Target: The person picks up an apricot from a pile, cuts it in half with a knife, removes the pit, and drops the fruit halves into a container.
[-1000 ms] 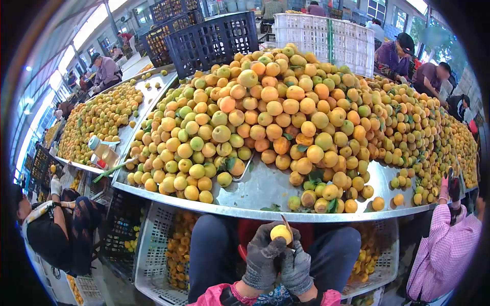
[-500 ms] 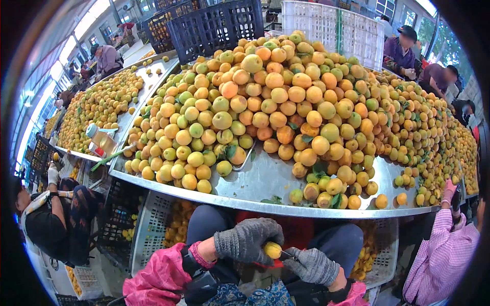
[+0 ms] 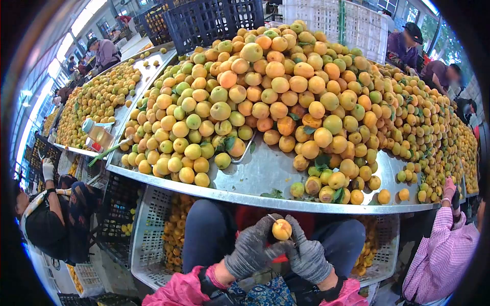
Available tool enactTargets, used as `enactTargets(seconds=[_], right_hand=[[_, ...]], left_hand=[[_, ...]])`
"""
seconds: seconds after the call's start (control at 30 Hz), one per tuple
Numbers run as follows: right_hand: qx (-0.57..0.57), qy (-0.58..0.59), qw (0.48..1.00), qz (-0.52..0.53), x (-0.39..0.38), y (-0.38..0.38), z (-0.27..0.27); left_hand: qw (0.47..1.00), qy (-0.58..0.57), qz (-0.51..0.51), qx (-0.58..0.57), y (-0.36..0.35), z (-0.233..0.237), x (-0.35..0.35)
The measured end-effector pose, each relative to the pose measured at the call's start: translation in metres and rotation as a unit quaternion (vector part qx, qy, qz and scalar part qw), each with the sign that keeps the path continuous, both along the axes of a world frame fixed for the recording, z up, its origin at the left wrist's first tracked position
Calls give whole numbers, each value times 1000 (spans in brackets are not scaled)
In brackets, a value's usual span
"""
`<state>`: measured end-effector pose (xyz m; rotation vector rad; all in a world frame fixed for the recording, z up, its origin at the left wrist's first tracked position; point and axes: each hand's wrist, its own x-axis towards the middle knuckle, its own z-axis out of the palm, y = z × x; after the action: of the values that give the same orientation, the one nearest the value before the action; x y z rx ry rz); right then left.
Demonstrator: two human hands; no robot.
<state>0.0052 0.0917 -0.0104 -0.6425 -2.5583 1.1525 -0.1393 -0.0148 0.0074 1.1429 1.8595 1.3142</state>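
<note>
A yellow-orange apricot (image 3: 282, 230) sits between my two grey-gloved hands, above my lap. My left hand (image 3: 251, 250) is closed about its left side, with the thumb below it. On the other side my right hand (image 3: 310, 257) is closed, its fingers against the fruit. A thin metal tool (image 3: 272, 218) shows at the apricot's upper left; its line runs toward my right hand, whose grip on it is mostly hidden. Just beyond my hands is the front edge of the metal table (image 3: 245, 196), bearing a large heap of apricots (image 3: 275, 97).
White crates of apricots (image 3: 145, 239) stand under the table on both sides of my legs. A curved metal rod (image 3: 248, 148) lies by the heap. The bottle (image 3: 97, 133) is at left. Co-workers (image 3: 444, 239) sit at both sides; crates (image 3: 214, 23) stand behind.
Both hands have risen toward the table edge, carrying the apricot up. Its rounder face now shows, and the metal tool appears on its upper left rather than between fruit and right hand.
</note>
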Motion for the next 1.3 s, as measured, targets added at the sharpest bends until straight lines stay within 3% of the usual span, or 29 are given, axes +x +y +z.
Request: enactTargets(seconds=[0.13,0.23,0.3,0.37,0.4,0.47,0.53,0.57,0.63,0.67,0.73,0.77,0.8,0.83,0.9,0.97,1.03,1.17,1.23,1.27,1.3], right_hand=[[-19,-6,999,31,2,-3,-12],[-31,-24,998,48,6,1,-17],[-40,-46,996,64,8,4,-22],[-137,-12,987,79,7,9,-29],[-138,-13,987,79,4,11,-19],[-414,-39,909,18,-1,16,7],[-404,-37,914,-10,0,15,8],[-395,-36,917,-36,1,13,8],[-381,-20,924,-30,-2,6,15],[-280,18,960,19,-5,-1,19],[-124,56,987,89,-4,-16,13],[-62,21,992,112,1,-21,7],[-14,29,991,126,-2,-27,15],[34,37,989,141,-5,-33,24],[47,9,987,152,-4,-39,15],[61,-20,984,164,-2,-38,13],[138,-98,968,183,2,-35,18],[138,-147,947,251,5,-23,27],[6,-2,988,152,11,-15,27],[-136,53,987,69,9,-18,17],[-136,52,987,68,8,-16,10]], left_hand=[[995,-74,14,-68,-4,-6,11],[999,-13,-17,-43,-10,-30,7],[997,-35,-48,-44,-18,-49,0],[995,-55,-79,-41,-23,-59,-4],[988,-117,-99,-21,-24,-57,-6],[977,-178,-118,1,-24,-51,-9],[933,-356,-54,-6,-25,-40,-13],[933,-356,-52,-3,-25,-45,-13],[843,-536,23,-34,-27,-60,-8],[958,-280,15,53,-27,-64,4],[953,-296,36,49,-32,-78,16],[948,-311,56,46,-35,-87,20],[893,-444,65,31,-36,-93,23],[893,-445,64,31,-38,-99,22],[729,-683,18,26,-41,-100,17],[698,-715,19,29,-42,-89,15],[631,-774,20,-42,-46,-75,13],[600,-795,56,-72,-51,-67,16],[619,-783,43,-52,-53,-63,15],[618,-784,43,-52,-54,-63,15],[638,-768,11,-50,-55,-63,15]])
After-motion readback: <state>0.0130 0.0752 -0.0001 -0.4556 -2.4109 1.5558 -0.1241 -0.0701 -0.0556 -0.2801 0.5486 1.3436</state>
